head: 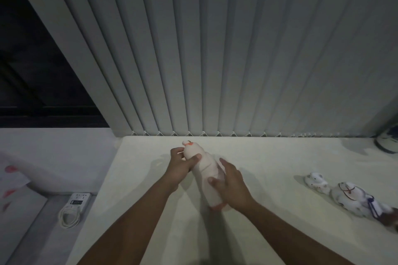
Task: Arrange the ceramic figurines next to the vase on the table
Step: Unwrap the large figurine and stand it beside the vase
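A tall pale pink ceramic figurine (202, 170) with an orange mark near its top stands tilted at the middle of the white table (269, 157). My left hand (179, 163) grips its upper part, thumb across the front. My right hand (231, 187) wraps its lower part near the base. Two smaller white figurines lie on the table at the right: a small one (316, 182) and a larger one with red and blue markings (351, 199). A blue-and-white rounded vessel, likely the vase (387, 143), shows partly at the far right edge.
Grey vertical blinds (215, 49) hang right behind the table's far edge. Left of the table, lower down, lie a white power strip (78, 200) and a coiled white cable (70, 216). A dark window (32, 71) fills the upper left.
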